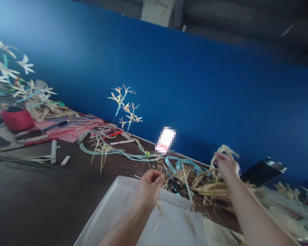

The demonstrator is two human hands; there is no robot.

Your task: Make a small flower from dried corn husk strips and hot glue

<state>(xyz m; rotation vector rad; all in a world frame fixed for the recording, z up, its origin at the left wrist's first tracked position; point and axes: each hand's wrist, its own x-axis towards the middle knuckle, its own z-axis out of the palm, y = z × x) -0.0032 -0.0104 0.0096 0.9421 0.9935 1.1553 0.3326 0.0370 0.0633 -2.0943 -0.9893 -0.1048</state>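
My right hand (228, 165) reaches out over the table near the blue wall. Its thumb and fingers are pinched on a pale dried corn husk strip (227, 149), which curls above and behind the fingers. My left hand (152, 182) hovers over the far edge of a white shallow box (110, 215), its fingertips pressed together. Whatever it may hold is too small to make out. Just right of it lie scissors (175, 185) with dark handles. Brown dried husks (212, 189) are heaped below my right hand.
A dark bottle (261, 172) leans right of the husks. A blurred-out bright phone-like rectangle (165, 140) stands by the wall. Pale blue cord (113, 155) and ribbon (187, 163) cross the table. Husk flowers (123, 97) stand upright. A red spool (17, 119) is at left.
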